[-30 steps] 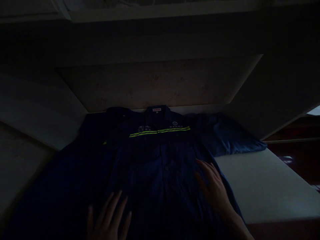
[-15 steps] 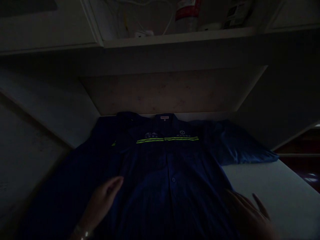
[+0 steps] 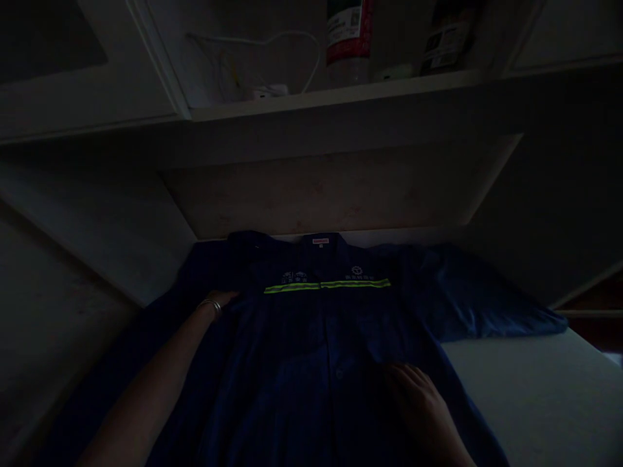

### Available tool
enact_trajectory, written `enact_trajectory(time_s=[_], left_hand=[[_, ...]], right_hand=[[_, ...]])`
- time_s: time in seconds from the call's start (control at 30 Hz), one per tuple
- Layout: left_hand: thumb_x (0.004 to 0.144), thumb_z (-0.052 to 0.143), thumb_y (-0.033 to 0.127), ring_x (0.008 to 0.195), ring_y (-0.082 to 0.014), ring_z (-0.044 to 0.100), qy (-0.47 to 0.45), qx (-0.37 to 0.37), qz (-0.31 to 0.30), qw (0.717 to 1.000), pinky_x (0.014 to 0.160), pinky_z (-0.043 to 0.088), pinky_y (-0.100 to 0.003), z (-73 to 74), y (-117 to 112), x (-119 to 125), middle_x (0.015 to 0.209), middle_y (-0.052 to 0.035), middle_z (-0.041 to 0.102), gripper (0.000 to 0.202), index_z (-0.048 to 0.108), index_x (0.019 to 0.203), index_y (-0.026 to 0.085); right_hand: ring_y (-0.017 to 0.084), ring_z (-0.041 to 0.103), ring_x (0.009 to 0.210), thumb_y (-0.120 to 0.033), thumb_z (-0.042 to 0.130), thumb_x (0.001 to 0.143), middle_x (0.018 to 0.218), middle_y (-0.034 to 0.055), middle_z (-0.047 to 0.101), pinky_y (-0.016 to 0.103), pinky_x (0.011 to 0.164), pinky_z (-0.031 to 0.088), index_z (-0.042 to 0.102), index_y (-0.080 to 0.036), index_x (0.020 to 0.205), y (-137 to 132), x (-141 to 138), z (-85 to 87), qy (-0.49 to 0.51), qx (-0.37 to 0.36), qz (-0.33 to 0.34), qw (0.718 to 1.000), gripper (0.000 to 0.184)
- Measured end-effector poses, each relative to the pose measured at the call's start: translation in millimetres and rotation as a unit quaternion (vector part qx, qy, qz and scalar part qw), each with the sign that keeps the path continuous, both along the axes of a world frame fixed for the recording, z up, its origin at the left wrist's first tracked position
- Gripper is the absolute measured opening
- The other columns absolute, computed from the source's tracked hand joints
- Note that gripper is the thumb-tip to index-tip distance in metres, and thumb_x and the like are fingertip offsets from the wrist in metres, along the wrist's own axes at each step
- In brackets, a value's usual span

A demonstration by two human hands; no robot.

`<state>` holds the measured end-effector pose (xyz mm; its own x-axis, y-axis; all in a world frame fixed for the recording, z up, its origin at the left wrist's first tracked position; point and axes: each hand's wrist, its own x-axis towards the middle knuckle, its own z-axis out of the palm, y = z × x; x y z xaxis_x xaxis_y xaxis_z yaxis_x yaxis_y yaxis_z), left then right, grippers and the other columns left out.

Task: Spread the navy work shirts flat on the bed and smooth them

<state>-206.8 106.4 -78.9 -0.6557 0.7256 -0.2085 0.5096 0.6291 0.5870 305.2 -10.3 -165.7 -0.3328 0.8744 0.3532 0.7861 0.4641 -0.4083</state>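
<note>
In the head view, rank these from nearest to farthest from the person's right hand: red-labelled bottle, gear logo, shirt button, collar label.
1. Shirt button: left of the right hand.
2. Gear logo: farther up, on the chest.
3. Collar label: at the neck, beyond the logo.
4. Red-labelled bottle: on the shelf above.

The shirt point(image 3: 287, 363) runs out of the bottom edge, its hem unseen. Fingertips of the left hand point(image 3: 224, 298) melt into the gloom, so its grip cannot be told; those of the right hand point(image 3: 416, 387) are dim too. The print on the collar label point(image 3: 320, 241) is too small to read. The bottle point(image 3: 348, 40) loses its top to the upper edge, and the worktop point(image 3: 530, 383) is cut off at the right.
</note>
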Motion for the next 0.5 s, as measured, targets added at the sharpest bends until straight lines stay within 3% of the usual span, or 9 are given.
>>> enact_trajectory(time_s=[0.07, 0.2, 0.37, 0.5], left_hand=[[0.072, 0.069, 0.031, 0.091, -0.0316, 0.071, 0.034, -0.019, -0.017, 0.999, 0.077, 0.056, -0.038, 2.2, 2.2, -8.7, 0.095, -0.0169, 0.075, 0.019, 0.069, 0.079, 0.014], [0.073, 0.061, 0.030, 0.117, -0.0343, 0.061, 0.108, -0.021, -0.046, 0.993, 0.097, 0.047, -0.041, 9.1, 3.9, -18.4, 0.115, -0.0154, 0.071, 0.024, 0.071, 0.091, 0.017], [0.085, 0.044, 0.037, 0.111, -0.0322, 0.064, 0.164, 0.003, -0.057, 0.985, 0.091, 0.050, -0.040, 24.5, -0.9, -10.8, 0.117, -0.0194, 0.068, 0.039, 0.066, 0.106, 0.013], [0.089, 0.038, 0.044, 0.106, -0.0341, 0.064, 0.204, 0.041, -0.079, 0.975, 0.089, 0.050, -0.046, 42.9, 2.2, 13.4, 0.115, -0.0186, 0.068, 0.047, 0.058, 0.120, 0.015]], right_hand=[[0.024, 0.065, 0.105, -0.039, 0.045, 0.098, 0.114, 0.0045, 0.070, 0.040, 0.090, 0.055, 0.067, -0.026, 0.115, 0.2, 0.0, 4.2, 0.005, -0.014, 0.003, 1.000, 0.031], [0.023, 0.065, 0.103, -0.038, 0.045, 0.098, 0.113, 0.0045, 0.070, 0.039, 0.090, 0.053, 0.067, -0.026, 0.114, 1.0, -1.7, 8.1, 0.020, -0.034, 0.009, 0.999, 0.030], [0.023, 0.064, 0.105, -0.038, 0.046, 0.098, 0.115, 0.0051, 0.069, 0.040, 0.091, 0.053, 0.067, -0.025, 0.115, -0.1, -2.1, 6.7, 0.025, -0.029, 0.005, 0.999, 0.030], [0.023, 0.064, 0.105, -0.037, 0.046, 0.097, 0.114, 0.0047, 0.070, 0.040, 0.092, 0.052, 0.068, -0.026, 0.113, -0.5, -3.5, 10.6, 0.021, -0.039, 0.003, 0.999, 0.029]])
